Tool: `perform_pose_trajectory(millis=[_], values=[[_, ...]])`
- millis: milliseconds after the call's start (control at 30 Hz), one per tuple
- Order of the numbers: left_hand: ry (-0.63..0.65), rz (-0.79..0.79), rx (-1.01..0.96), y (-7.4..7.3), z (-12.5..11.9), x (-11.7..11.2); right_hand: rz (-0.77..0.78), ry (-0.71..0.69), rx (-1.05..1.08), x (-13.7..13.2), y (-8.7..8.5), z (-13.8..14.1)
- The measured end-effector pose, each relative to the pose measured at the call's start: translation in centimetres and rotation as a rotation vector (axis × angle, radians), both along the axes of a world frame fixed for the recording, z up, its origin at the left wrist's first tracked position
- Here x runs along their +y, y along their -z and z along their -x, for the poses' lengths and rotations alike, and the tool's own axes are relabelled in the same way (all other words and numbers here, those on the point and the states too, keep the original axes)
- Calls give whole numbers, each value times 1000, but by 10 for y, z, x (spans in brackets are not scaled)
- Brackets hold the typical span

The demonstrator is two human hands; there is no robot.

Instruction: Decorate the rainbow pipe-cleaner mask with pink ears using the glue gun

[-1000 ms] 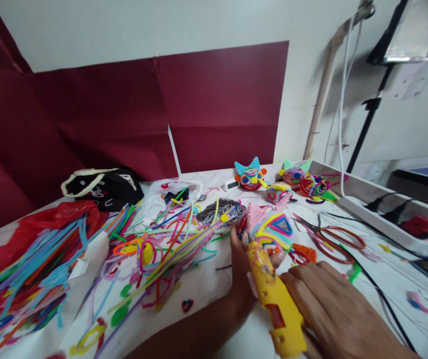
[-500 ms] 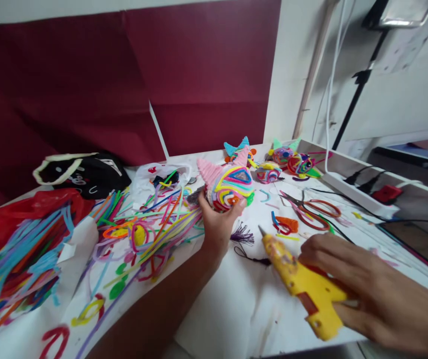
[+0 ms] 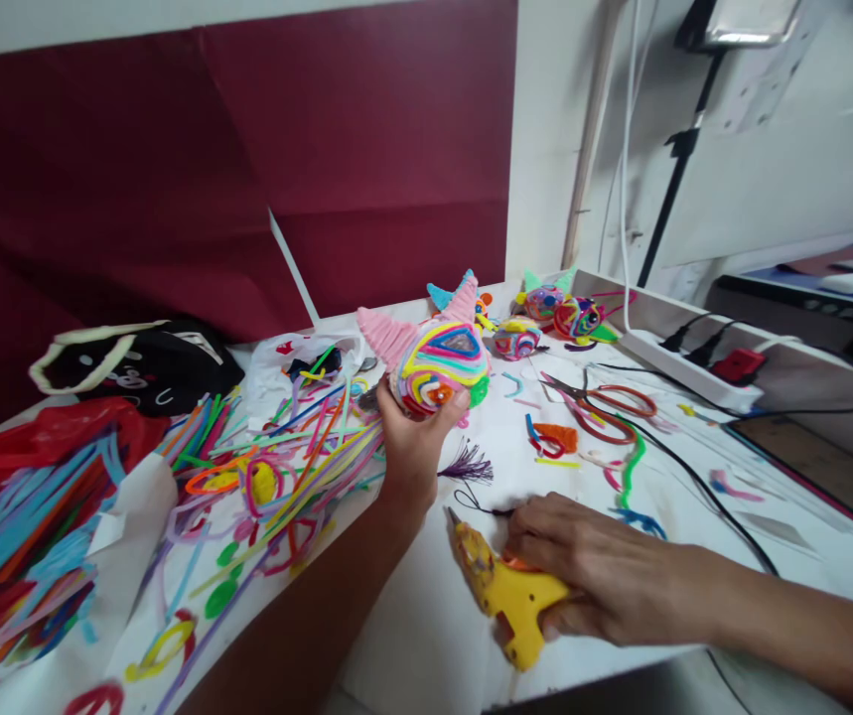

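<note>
My left hand (image 3: 412, 447) is closed around a colourful pipe-cleaner ornament (image 3: 441, 357), round with two pink pointed fins and a striped, swirled side. Low over the white table, my right hand (image 3: 582, 561) grips a yellow hot glue gun (image 3: 511, 596), whose nozzle points away to the upper left. Part of the gun's body is hidden under the fingers. Between the hands lie a purple tassel (image 3: 469, 463) and its dark cord loop. Scissors (image 3: 601, 405) with orange handles rest beyond my right hand, beside an orange scrap (image 3: 556, 437).
Loose pipe cleaners (image 3: 322, 427) cover the left side, near a red bag (image 3: 105, 437) and a black pouch (image 3: 150, 362). More finished ornaments (image 3: 519, 338) stand at the back. A power strip (image 3: 694, 367), black cable and a dark flat device (image 3: 820, 467) lie along the right.
My right hand has carried the glue gun left, closer to the tassel and my left arm. My left hand still holds the ornament. The whole view has shifted slightly to the right.
</note>
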State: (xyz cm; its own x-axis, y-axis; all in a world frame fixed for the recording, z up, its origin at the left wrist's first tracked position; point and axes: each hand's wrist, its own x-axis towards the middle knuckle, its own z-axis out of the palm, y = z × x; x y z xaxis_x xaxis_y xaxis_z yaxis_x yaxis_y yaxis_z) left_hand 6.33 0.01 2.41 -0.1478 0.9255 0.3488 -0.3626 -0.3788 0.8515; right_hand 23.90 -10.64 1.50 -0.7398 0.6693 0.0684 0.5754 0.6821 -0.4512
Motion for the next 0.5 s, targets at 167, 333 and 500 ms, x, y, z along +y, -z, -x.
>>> perform_pose_trajectory(millis=[167, 333, 500], values=[[42, 22, -5, -4, 0, -4, -40, 141, 64, 11, -11, -31], [71, 51, -6, -4, -2, -7, -243, 330, -23, 42, -11, -70], [101, 51, 5, 0, -4, -8, -341, 540, -55, 55, -5, -102]])
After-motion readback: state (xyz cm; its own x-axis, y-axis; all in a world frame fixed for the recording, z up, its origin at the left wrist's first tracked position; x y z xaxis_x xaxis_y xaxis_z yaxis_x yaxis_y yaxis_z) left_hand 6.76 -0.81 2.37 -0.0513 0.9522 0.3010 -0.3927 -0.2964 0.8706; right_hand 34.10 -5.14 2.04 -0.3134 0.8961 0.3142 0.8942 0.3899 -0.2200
